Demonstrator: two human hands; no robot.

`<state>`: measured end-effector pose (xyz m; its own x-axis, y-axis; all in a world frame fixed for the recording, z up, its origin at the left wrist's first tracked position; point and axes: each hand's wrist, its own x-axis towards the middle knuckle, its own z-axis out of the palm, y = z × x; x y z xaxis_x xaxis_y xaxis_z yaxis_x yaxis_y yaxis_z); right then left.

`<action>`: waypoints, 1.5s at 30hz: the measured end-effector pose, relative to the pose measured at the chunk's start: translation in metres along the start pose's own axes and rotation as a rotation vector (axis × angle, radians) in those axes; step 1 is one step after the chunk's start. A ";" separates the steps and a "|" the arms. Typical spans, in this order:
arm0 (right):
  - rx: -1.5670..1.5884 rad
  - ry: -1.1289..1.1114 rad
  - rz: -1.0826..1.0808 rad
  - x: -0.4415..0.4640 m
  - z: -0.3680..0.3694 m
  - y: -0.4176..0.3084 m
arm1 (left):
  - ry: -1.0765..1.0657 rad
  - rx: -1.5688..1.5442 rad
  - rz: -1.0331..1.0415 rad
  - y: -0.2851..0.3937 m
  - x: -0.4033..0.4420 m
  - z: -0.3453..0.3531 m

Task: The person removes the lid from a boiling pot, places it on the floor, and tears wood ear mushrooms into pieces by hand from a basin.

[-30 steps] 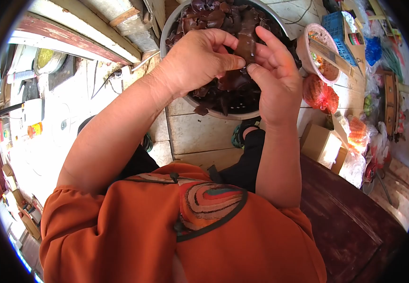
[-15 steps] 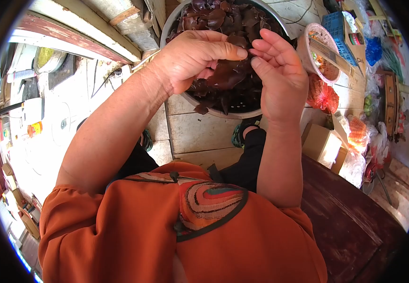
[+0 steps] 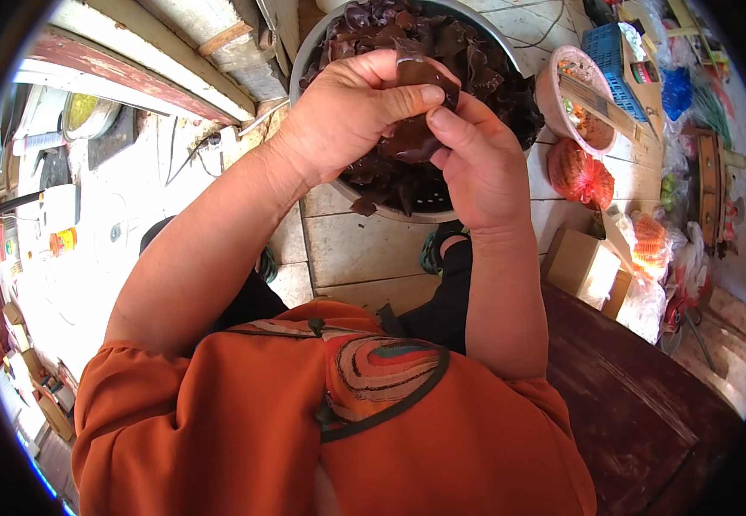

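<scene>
A glossy dark brown piece of wood ear mushroom (image 3: 420,76) is stretched between my two hands. My left hand (image 3: 347,112) pinches it, thumb on top. My right hand (image 3: 482,168) grips the piece's right side, its thumb almost touching the left thumb. Directly below them is a wide metal colander (image 3: 436,215), with drain holes showing near its front edge. It is heaped with more wood ear mushrooms (image 3: 373,39), and one small bit hangs over the front rim. My fingers partly hide the held piece's lower edge.
Right of the colander stands a pink bucket (image 3: 545,107) of scraps with a wooden board (image 3: 596,103) across it. Behind it is a blue crate (image 3: 605,56). A red mesh bag (image 3: 575,172) and a cardboard box (image 3: 575,262) lie nearer. A dark wooden surface (image 3: 631,396) is at lower right.
My right hand has moved left and closed onto the mushroom piece; its fingers were spread before. The piece is now lifted and turned more upright between both thumbs.
</scene>
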<state>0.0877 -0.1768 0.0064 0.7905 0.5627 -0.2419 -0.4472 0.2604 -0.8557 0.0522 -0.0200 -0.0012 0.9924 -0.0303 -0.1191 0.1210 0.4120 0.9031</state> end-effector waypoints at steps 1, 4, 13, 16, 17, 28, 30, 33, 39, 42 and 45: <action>0.001 0.000 0.000 0.000 -0.001 0.002 | 0.022 0.153 0.047 0.000 0.000 0.000; -0.063 0.110 -0.138 0.000 -0.001 0.004 | 0.072 0.181 -0.050 0.010 -0.004 0.003; -0.298 0.209 -0.280 -0.001 0.001 0.001 | 0.121 0.185 -0.037 0.008 -0.005 0.002; -0.197 0.195 -0.236 -0.001 0.001 0.000 | 0.129 0.148 -0.054 0.009 -0.005 0.001; -0.165 0.197 -0.229 -0.001 0.001 0.000 | 0.130 0.147 -0.055 0.009 -0.005 0.001; -0.349 0.231 -0.228 -0.003 0.002 -0.001 | 0.038 0.186 -0.011 0.007 -0.007 0.003; -0.365 0.237 -0.216 -0.004 0.001 -0.001 | 0.038 0.223 0.011 0.008 -0.006 0.002; -0.407 0.233 -0.188 -0.005 0.001 -0.003 | 0.003 0.227 -0.042 0.012 -0.006 -0.001; -0.440 0.199 -0.189 -0.006 -0.001 -0.004 | 0.034 0.223 -0.061 0.012 -0.005 0.000; -0.420 0.195 -0.182 -0.005 -0.002 -0.005 | 0.037 0.219 -0.087 0.013 -0.005 -0.002; -0.365 0.181 -0.127 -0.005 -0.005 -0.008 | 0.040 0.353 -0.121 0.012 -0.003 -0.006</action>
<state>0.0890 -0.1856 0.0123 0.9052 0.3884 -0.1728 -0.1899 0.0057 -0.9818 0.0502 -0.0094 0.0075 0.9697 -0.0213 -0.2435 0.2444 0.0676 0.9673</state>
